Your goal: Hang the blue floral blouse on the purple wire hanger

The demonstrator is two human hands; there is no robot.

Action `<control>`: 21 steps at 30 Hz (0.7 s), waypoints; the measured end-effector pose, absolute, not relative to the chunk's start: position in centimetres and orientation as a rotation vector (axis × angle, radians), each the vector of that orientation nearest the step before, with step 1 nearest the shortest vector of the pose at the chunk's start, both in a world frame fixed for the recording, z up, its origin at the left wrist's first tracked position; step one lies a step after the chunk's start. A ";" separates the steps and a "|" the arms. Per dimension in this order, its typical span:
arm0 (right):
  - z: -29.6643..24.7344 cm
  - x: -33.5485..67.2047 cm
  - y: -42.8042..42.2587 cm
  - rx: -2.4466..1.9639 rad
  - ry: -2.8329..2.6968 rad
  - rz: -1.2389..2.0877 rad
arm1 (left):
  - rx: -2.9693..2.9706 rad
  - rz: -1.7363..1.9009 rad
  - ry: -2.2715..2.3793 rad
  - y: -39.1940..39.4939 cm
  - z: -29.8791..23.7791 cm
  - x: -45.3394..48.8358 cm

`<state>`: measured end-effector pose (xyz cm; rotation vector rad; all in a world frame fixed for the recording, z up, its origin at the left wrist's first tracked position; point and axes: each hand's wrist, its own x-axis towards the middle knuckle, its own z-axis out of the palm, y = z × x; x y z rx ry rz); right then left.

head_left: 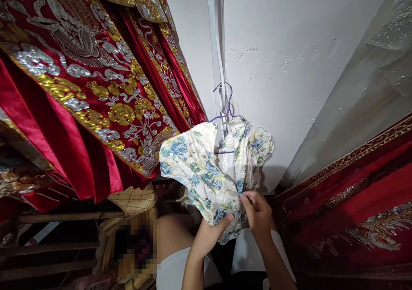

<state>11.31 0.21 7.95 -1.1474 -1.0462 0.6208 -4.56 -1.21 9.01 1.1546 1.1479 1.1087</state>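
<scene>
A short-sleeved floral blouse (199,174), white with blue and yellow flowers, hangs before me on a purple wire hanger (230,103). My left hand (214,232) grips its lower front, thumb on top and the other fingers hidden behind the cloth. Higher up, at the front opening, my right hand (257,212) pinches the edge of the blouse between thumb and fingertips. Whether a small fastener sits in that pinch is too fine to tell.
Red garments with gold and silver embroidery (122,114) hang at the left. A white wall (289,75) with a vertical metal strip stands behind the hanger. Sheer pale fabric (360,83) and red beaded cloth (370,195) are on the right. A wooden slatted piece (64,242) lies lower left.
</scene>
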 end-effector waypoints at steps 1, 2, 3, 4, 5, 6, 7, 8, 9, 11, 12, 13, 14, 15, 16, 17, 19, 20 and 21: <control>7.8 11.5 0.2 -1.132 -1.034 0.588 | 1.108 1.177 1.190 -1.1 8.7 -4.7; 7.7 11.6 0.2 -1.115 -1.019 0.564 | 1.037 1.263 1.248 -0.9 8.4 -4.9; 7.5 11.6 0.1 -1.101 -1.000 0.550 | 0.943 1.354 1.311 -0.7 8.1 -5.1; 7.3 11.6 0.0 -1.092 -0.980 0.546 | 0.838 1.446 1.370 -0.5 7.8 -5.3; 7.2 11.5 -0.1 -1.090 -0.953 0.548 | 0.747 1.533 1.417 -0.4 7.7 -5.5; 7.2 11.4 -0.2 -1.090 -0.927 0.554 | 0.683 1.628 1.453 -0.2 7.7 -5.6; 7.2 11.2 -0.4 -1.090 -0.909 0.565 | 0.654 1.746 1.485 -0.2 7.8 -5.6; 7.4 11.0 -0.6 -1.091 -0.905 0.581 | 0.662 1.895 1.517 -0.1 7.9 -5.6; 7.6 10.8 -0.9 -1.088 -0.915 0.595 | 0.702 2.066 1.542 -0.2 8.1 -5.4; 8.2 10.5 -1.3 -1.082 -0.983 0.623 | 0.875 2.344 1.536 -0.4 8.5 -4.9; 8.5 10.4 -1.5 -1.082 -1.029 0.634 | 0.997 2.389 1.500 -0.6 8.6 -4.6; 8.8 10.3 -1.7 -1.081 -1.067 0.635 | 1.134 2.341 1.448 -0.7 8.7 -4.2; 9.0 10.3 -1.8 -1.079 -1.097 0.630 | 1.267 2.207 1.388 -0.9 8.8 -3.8; 9.1 10.3 -1.9 -1.073 -1.125 0.626 | 1.380 2.021 1.327 -1.1 8.8 -3.4; 9.2 10.3 -1.9 -1.064 -1.151 0.625 | 1.467 1.826 1.273 -1.2 8.8 -3.0; 9.2 10.3 -1.9 -1.051 -1.179 0.625 | 1.529 1.654 1.229 -1.3 8.9 -2.6; 9.1 10.3 -1.8 -1.018 -1.247 0.637 | 1.598 1.434 1.177 -1.4 8.9 -1.8; 9.1 10.3 -1.7 -1.005 -1.279 0.644 | 1.604 1.388 1.174 -1.4 8.9 -1.5; 9.1 10.3 -1.7 -0.998 -1.303 0.645 | 1.597 1.376 1.185 -1.4 8.9 -1.3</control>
